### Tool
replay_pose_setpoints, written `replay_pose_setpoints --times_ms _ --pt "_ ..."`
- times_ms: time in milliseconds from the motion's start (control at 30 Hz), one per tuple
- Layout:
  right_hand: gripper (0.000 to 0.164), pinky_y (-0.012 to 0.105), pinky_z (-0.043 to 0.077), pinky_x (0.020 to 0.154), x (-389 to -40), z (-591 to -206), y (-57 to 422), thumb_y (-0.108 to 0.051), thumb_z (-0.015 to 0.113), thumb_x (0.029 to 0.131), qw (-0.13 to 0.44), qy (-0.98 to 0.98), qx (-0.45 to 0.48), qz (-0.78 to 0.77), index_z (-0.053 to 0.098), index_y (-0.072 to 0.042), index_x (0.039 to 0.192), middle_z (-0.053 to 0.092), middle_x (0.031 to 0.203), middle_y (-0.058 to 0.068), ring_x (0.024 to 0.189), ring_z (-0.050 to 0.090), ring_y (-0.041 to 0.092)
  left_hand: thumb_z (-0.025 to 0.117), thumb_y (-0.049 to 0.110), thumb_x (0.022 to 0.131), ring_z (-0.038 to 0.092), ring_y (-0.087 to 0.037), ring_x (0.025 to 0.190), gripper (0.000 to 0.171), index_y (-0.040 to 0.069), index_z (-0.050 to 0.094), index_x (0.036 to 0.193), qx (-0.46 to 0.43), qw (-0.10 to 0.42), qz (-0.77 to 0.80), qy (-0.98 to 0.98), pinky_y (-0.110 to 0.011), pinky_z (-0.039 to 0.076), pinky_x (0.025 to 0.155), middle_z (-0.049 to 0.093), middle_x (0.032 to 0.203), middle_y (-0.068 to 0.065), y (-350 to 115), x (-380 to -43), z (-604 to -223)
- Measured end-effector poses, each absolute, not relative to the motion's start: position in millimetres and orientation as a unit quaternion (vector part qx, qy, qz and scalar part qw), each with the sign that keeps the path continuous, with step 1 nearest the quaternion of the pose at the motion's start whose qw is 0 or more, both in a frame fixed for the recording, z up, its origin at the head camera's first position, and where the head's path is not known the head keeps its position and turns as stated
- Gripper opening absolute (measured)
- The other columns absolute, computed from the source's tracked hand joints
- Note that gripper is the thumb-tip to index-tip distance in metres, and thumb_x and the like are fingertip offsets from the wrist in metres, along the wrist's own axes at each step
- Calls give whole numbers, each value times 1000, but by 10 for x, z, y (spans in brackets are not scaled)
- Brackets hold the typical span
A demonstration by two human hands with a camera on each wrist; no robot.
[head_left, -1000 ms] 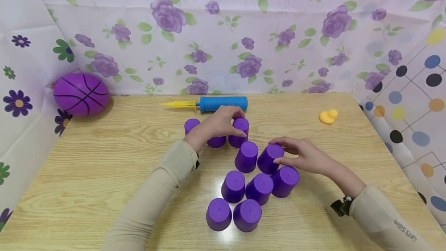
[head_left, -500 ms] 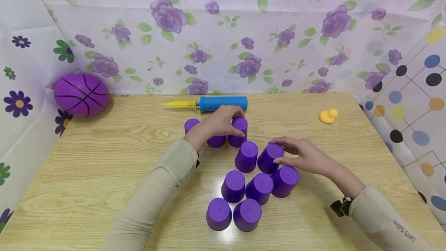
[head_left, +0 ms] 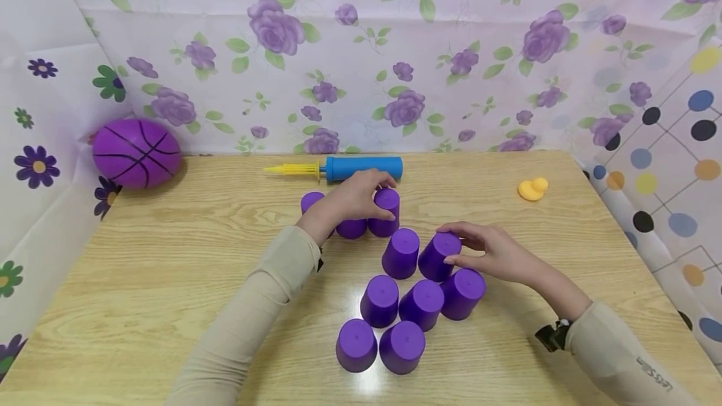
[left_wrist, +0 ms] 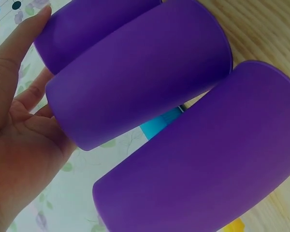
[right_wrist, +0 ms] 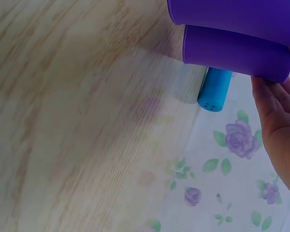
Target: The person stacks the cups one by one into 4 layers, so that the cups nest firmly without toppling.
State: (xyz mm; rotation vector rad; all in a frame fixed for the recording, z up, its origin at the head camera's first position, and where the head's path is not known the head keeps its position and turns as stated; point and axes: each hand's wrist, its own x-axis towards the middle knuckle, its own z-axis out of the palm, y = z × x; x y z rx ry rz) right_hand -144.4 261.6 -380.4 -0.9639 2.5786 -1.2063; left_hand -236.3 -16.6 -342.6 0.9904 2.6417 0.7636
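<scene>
Upside-down purple cups stand on the wooden table. My left hand [head_left: 361, 196] grips one far cup [head_left: 386, 213] between thumb and fingers. Left of it are a neighbouring cup [head_left: 352, 229] and an outer cup [head_left: 312, 201], both partly covered by my left hand and wrist. In the left wrist view my left hand [left_wrist: 24, 130] is around the top end of the farthest cup [left_wrist: 87, 29]. My right hand [head_left: 496, 252] holds another cup [head_left: 439, 257] by its upper side, beside a cup [head_left: 400, 254] on its left. The right wrist view shows that hand's fingers [right_wrist: 270, 99] on a cup [right_wrist: 237, 53].
Nearer the front stand several more upside-down cups [head_left: 379, 301] in staggered rows. Behind the cups lies a blue and yellow hand pump [head_left: 363, 168]. A purple ball [head_left: 136, 154] sits at the back left corner, and a yellow rubber duck [head_left: 533, 189] at the right.
The cup in my left hand has slid slightly left, closer to its neighbour. My right hand and its cup have stayed in place. The whole head view has shifted a little.
</scene>
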Motion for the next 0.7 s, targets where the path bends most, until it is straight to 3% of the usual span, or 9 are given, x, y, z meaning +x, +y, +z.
replay_pose_setpoints --times_ms 167,333,467,600,700 --pt "42 26 49 94 -1439 -3813 2614 -21 70 84 60 862 -314 -394 57 -12 123 62 120 3 112 58 20 78 27 76 50 -22 116 57 7 55 123 334 99 257 902 -32 42 101 55 122 -8 -191 -2302 -3402" --pt "43 23 48 94 -1419 -3839 2625 -24 72 83 40 869 -307 -387 58 -13 122 62 118 -1 111 59 17 74 31 80 48 -21 120 48 10 58 120 358 39 280 890 -34 39 105 55 123 -4 -186 -2167 -3400" --pt "48 24 48 95 -1433 -3860 2632 -25 73 81 40 866 -314 -387 56 -14 124 61 121 -2 112 58 16 72 27 82 51 -15 114 36 11 63 112 419 -1 307 855 -28 41 101 58 116 -1 -169 -2013 -3410" --pt "52 26 47 97 -1440 -3912 2643 -19 73 81 39 858 -325 -395 51 -13 128 58 124 2 114 57 18 69 21 86 53 -13 111 25 10 64 108 460 -1 333 823 -22 41 99 61 112 0 -137 -1865 -3455" --pt "56 25 47 97 -1429 -3961 2640 -10 72 81 36 850 -328 -411 46 -10 130 56 126 6 114 56 20 66 21 88 52 -14 115 29 8 62 114 466 25 342 816 -22 41 101 60 117 -3 -129 -1768 -3506"
